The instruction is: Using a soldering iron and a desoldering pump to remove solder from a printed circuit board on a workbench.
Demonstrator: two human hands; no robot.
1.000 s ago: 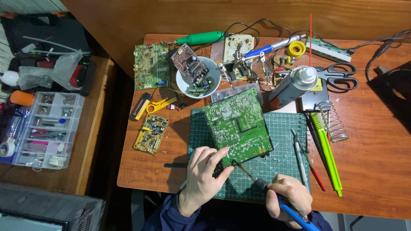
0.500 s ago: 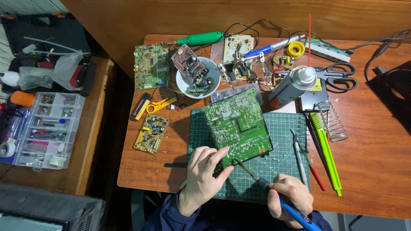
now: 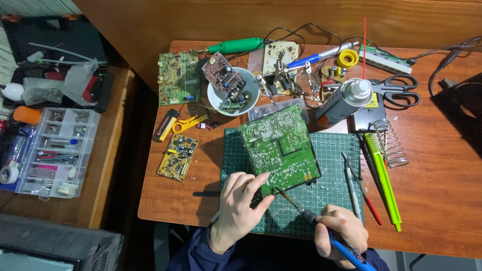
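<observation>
Unmoved, soldering iron (image 3: 321, 228) tip meets circuit board (image 3: 279, 149) near edge.

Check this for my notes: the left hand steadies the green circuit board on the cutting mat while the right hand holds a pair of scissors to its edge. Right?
Not quite. In the head view the right hand holds a blue-handled soldering iron, not scissors. The left hand does steady the green circuit board on the cutting mat.
</observation>
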